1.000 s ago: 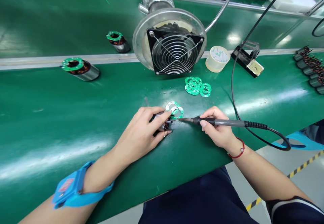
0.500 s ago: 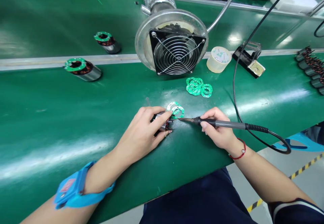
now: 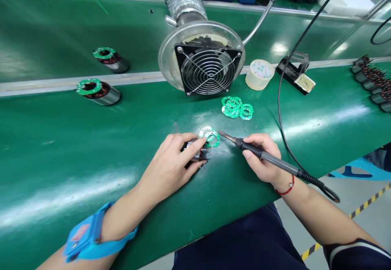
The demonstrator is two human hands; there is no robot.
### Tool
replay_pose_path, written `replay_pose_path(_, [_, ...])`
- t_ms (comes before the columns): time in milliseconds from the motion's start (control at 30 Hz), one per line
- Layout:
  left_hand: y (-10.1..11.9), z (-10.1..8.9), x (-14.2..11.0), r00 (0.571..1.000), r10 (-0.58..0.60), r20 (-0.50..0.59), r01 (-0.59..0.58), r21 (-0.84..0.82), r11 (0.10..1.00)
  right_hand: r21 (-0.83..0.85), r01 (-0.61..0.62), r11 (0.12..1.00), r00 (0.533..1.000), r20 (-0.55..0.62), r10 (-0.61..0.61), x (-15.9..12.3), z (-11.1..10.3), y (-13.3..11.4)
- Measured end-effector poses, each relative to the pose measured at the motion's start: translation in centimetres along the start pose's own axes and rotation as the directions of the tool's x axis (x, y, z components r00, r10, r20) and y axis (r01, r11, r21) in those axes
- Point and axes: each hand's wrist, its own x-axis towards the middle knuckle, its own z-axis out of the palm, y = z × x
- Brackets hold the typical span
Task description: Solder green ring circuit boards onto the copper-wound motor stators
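My left hand (image 3: 175, 162) is closed around a motor stator (image 3: 195, 152) lying on its side on the green bench. Its copper windings and wire ends point right, partly hidden by my fingers. Two green ring-shaped circuit boards (image 3: 214, 143) overlap at my left fingertips, by the stator's end. In my right hand (image 3: 265, 158) is a soldering iron (image 3: 263, 154), held like a pen. Its tip points left and up, close to the right edge of the rings; whether it touches them I cannot tell.
A fume extractor fan (image 3: 210, 70) hangs over the bench. Behind the rings lie more green ring boards (image 3: 235, 108). A tape roll (image 3: 260, 74) and an iron stand (image 3: 297, 74) are at back right. One finished-looking stator (image 3: 99, 92) lies at left; several more stators (image 3: 374, 83) are far right.
The soldering iron's tip has swung up from the stator's wire side toward the rings' right edge, and its handle tilts more. My left hand keeps its hold. The whole view has shifted slightly.
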Motion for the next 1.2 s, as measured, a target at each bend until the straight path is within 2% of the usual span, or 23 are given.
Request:
replay_pose_path(100, [0.1, -0.1, 0.1, 1.0, 0.01, 0.005, -0.01, 0.003, 1.0, -0.078, 0.067, 0.995, 0.998, 0.019, -0.065, 0.0, 0.2, 0.5])
replay_pose_path(233, [0.1, -0.1, 0.3, 1.0, 0.023, 0.012, -0.023, 0.01, 1.0, -0.078, 0.077, 0.994, 0.979, 0.197, -0.06, -0.2, 0.5, 1.0])
replay_pose_path(400, [0.1, 0.1, 0.1, 1.0, -0.03, 0.008, 0.03, -0.006, 1.0, -0.148, -0.037, 0.988, 0.947, 0.31, 0.082, 0.2, 0.5, 0.6])
replay_pose_path(500, [0.3, -0.1, -0.2, 0.986, -0.169, 0.003, 0.168, -0.109, 0.98, -0.255, -0.09, 0.963, 0.916, 0.359, 0.181, 0.8, 0.3, -0.4])
replay_pose_path(567, [0.7, -0.5, -0.4, 0.967, -0.253, 0.016, 0.251, -0.206, 0.946, -0.265, -0.174, 0.948, 0.89, 0.371, 0.267, 1.0, 0.5, -1.2])
replay_pose_path(633, [1.1, -0.9, -0.6, 0.961, -0.273, 0.04, 0.272, -0.301, 0.914, -0.185, -0.276, 0.943, 0.876, 0.356, 0.327, 0.9, 1.1, -1.9])
replay_pose_path(733, [1.7, -1.2, -0.7, 0.968, -0.235, 0.089, 0.251, -0.397, 0.883, 0.115, -0.381, 0.917, 0.905, 0.248, 0.345, 0.5, 2.6, -2.6])
replay_pose_path(800, [1.7, -1.0, -0.6, 0.969, -0.208, 0.13, 0.243, -0.404, 0.882, 0.322, -0.375, 0.869, 0.927, 0.135, 0.349, 0.3, 3.6, -2.8])
replay_pose_path(867, [1.5, -0.6, -0.4, 0.973, -0.164, 0.16, 0.215, -0.387, 0.897, 0.446, -0.333, 0.831, 0.936, 0.049, 0.349, 0.2, 4.1, -2.7])
replay_pose_path(933, [1.5, -0.2, -0.2, 0.979, -0.114, 0.167, 0.169, -0.367, 0.915, 0.504, -0.305, 0.808, 0.944, 0.05, 0.325, 0.4, 4.3, -2.3])
replay_pose_path(1000, [1.6, 0.0, -0.1, 0.983, -0.081, 0.166, 0.136, -0.356, 0.925, 0.524, -0.312, 0.792, 0.95, 0.152, 0.274, 0.6, 4.2, -2.0])
replay_pose_path(1033, [1.7, 0.1, -0.1, 0.983, -0.077, 0.168, 0.133, -0.354, 0.926, 0.507, -0.317, 0.802, 0.947, 0.211, 0.242, 0.6, 4.1, -2.0])
replay_pose_path(1100, [1.8, 0.0, -0.1, 0.98, -0.085, 0.182, 0.147, -0.364, 0.92, 0.374, -0.265, 0.889, 0.949, 0.262, 0.172, 0.6, 4.1, -2.1])
replay_pose_path(1167, [1.7, -0.2, -0.3, 0.971, -0.084, 0.222, 0.167, -0.391, 0.905, 0.126, -0.116, 0.985, 0.975, 0.206, 0.089, 0.2, 4.2, -2.6])
replay_pose_path(1200, [1.5, -0.4, -0.4, 0.966, -0.08, 0.247, 0.178, -0.406, 0.896, -0.004, -0.039, 0.999, 0.985, 0.168, 0.039, -0.1, 4.2, -2.8])
